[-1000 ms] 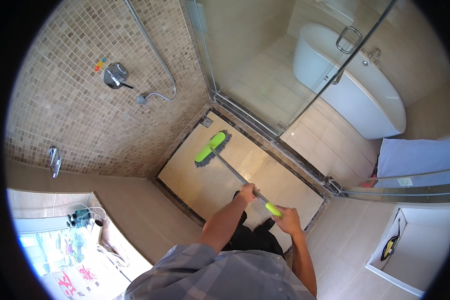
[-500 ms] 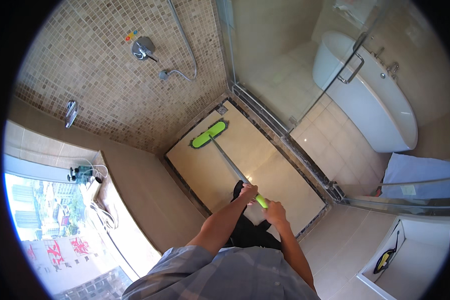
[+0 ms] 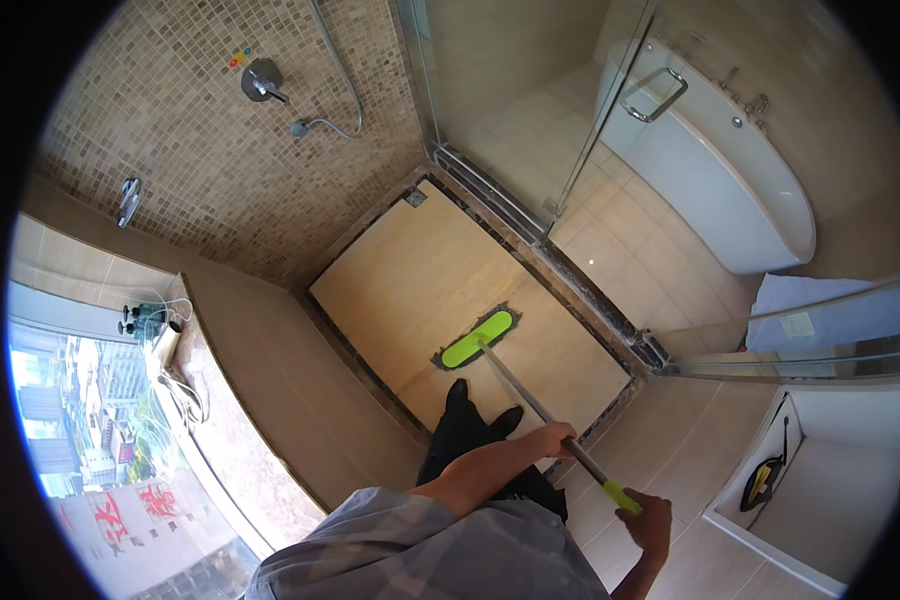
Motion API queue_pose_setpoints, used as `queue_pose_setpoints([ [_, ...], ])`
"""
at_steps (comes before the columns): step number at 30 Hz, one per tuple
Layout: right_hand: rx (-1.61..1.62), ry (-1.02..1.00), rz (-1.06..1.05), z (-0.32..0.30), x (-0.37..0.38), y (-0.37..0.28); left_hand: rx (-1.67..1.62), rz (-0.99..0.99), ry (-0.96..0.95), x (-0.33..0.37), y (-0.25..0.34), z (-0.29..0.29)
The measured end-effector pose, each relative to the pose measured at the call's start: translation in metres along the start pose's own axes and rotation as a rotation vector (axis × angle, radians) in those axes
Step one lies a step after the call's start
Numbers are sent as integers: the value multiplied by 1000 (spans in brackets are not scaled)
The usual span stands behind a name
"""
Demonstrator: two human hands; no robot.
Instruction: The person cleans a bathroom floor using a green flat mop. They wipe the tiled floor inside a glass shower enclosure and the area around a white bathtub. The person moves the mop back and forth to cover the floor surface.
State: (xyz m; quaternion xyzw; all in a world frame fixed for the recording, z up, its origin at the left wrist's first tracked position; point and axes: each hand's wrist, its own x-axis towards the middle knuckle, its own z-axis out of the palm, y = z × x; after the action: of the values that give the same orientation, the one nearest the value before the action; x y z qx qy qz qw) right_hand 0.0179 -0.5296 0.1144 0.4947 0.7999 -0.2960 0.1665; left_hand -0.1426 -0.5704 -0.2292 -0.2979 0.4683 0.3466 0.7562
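A flat mop (image 3: 478,338) with a bright green head and grey fringe lies on the beige shower floor, just ahead of my dark shoes. Its grey pole slants back toward my right side. Partway along the pole, my left hand (image 3: 556,440) is wrapped around it. At the green grip on the pole's end, my right hand (image 3: 649,523) is closed, lower and farther right. The shower floor (image 3: 390,260) has a dark stone border, with a small square drain (image 3: 416,199) in its far corner.
A glass door with a metal handle (image 3: 656,95) and a raised sill (image 3: 590,285) bound the right side; a white bathtub (image 3: 710,165) stands beyond. At left, a window ledge holds a hair dryer (image 3: 166,345) and green bottles (image 3: 146,320). A wall niche (image 3: 850,490) is at lower right.
The mop head has come back from near the far corner to just before my feet. Both hands have moved right and nearer, still gripping the pole.
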Motion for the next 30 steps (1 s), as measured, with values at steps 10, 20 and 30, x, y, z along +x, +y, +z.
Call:
queue_pose_setpoints([
  [10,88,86,-416,94,77,-59,-335,263,225,-56,71,-94],
  [20,193,-18,-637,263,198,-269,-829,570,2,-124,111,-278],
  [30,-167,-219,-542,274,171,-269,-398,641,174,-118,31,-318],
])
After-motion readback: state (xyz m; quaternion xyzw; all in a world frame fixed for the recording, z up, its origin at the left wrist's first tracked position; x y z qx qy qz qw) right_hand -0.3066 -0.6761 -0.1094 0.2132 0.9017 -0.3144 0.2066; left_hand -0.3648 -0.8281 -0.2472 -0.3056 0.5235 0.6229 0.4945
